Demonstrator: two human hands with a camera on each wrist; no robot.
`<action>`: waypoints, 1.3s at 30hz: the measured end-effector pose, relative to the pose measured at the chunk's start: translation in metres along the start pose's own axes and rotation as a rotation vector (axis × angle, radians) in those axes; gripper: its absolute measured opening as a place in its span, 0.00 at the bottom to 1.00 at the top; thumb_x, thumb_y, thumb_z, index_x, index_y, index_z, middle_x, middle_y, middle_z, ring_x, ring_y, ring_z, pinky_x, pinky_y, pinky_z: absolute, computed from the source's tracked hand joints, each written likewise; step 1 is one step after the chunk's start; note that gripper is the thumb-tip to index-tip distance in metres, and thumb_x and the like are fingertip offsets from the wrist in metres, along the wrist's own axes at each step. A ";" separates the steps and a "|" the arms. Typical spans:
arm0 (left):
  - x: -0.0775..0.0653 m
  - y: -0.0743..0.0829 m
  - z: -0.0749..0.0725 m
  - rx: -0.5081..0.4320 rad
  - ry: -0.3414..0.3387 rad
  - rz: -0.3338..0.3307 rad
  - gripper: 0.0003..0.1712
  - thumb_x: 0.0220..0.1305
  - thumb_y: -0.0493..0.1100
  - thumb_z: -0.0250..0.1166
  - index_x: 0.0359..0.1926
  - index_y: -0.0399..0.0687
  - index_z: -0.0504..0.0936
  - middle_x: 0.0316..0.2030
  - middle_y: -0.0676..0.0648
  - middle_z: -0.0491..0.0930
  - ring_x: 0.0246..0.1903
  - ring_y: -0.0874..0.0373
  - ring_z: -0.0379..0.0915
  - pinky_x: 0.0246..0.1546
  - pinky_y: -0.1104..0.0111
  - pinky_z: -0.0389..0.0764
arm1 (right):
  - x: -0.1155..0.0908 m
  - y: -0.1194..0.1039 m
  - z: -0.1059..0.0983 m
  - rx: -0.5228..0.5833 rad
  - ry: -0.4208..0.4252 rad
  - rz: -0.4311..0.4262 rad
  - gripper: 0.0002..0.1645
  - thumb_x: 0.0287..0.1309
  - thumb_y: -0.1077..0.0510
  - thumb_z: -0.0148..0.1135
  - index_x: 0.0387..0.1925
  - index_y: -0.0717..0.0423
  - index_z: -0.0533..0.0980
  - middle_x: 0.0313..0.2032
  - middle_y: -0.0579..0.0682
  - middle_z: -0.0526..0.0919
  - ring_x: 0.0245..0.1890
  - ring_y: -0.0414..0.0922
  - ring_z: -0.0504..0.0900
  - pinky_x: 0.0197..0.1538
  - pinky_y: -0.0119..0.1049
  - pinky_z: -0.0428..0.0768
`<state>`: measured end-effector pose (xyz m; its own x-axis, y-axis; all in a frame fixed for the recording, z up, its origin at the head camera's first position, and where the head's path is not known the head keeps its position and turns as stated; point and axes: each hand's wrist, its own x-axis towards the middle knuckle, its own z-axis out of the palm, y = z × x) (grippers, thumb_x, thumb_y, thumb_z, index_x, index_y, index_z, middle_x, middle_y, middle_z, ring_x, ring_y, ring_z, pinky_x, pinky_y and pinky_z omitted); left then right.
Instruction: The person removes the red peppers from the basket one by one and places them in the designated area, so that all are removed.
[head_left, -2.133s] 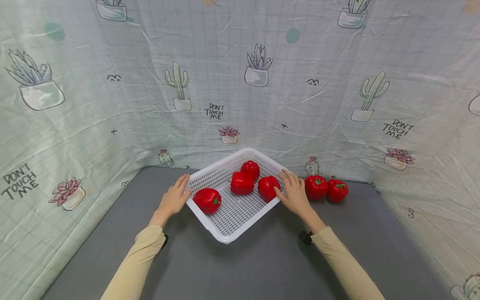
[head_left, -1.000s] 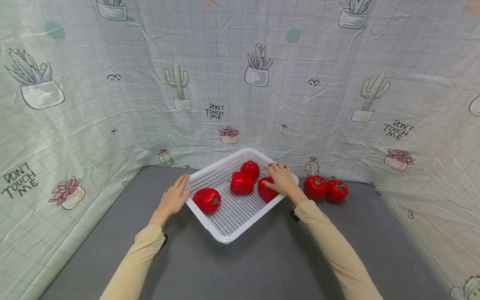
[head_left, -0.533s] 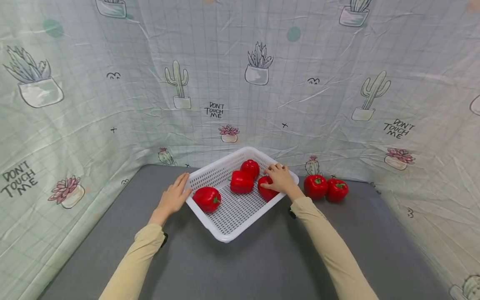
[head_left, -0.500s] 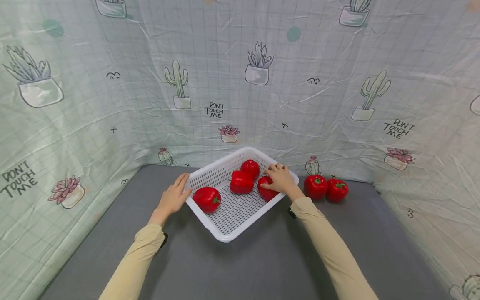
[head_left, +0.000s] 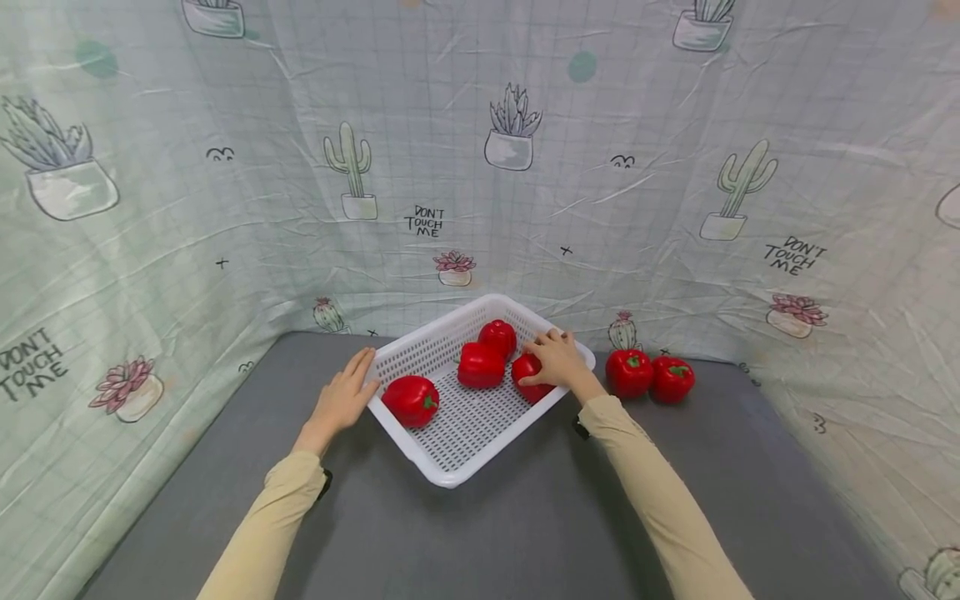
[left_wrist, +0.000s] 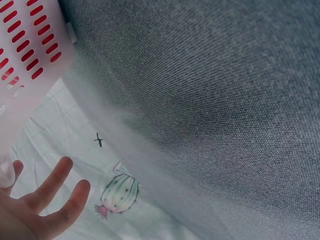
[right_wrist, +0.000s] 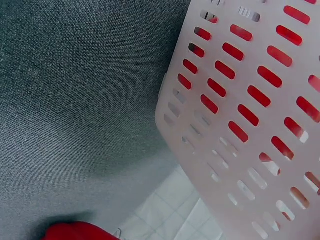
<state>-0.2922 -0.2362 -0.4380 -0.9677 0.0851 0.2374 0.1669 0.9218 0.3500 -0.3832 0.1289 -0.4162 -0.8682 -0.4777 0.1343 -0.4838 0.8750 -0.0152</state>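
A white perforated plastic basket [head_left: 510, 435] sits angled on the grey surface. My left hand [head_left: 341, 398] rests at its left corner, thumb by the rim; the left wrist view shows straight, spread fingers outside the wall. Reaching over the right rim, my right hand [head_left: 558, 360] holds a red bell pepper [head_left: 533, 392], fingers over its top and thumb along its near side. Also in the basket are one bell pepper [head_left: 411, 401] at the left, another [head_left: 482, 366] in the middle and a third [head_left: 498, 337] behind it. The basket wall [right_wrist: 197, 172] hides most of the right hand in the right wrist view.
Two more red bell peppers, one [head_left: 629, 372] beside the other [head_left: 672, 380], stand on the grey tabletop [head_left: 510, 533] right of the basket. A wrinkled cactus-print cloth [head_left: 420, 175] hangs behind and at both sides.
My right hand has left the basket's right rim, moved inward to the left, and now holds the bell pepper there. My left hand and the basket stay in place. The head view shifted slightly.
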 end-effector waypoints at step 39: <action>-0.002 0.001 0.001 -0.012 0.010 -0.012 0.32 0.65 0.48 0.46 0.67 0.43 0.51 0.66 0.40 0.52 0.53 0.33 0.63 0.47 0.38 0.63 | -0.009 -0.007 -0.008 -0.013 0.073 -0.045 0.40 0.36 0.45 0.67 0.55 0.44 0.65 0.50 0.57 0.70 0.53 0.57 0.64 0.54 0.62 0.59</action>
<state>-0.2906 -0.2348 -0.4385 -0.9677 0.0705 0.2422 0.1580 0.9179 0.3639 -0.3710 0.1275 -0.4091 -0.8349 -0.5100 0.2067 -0.5203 0.8540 0.0057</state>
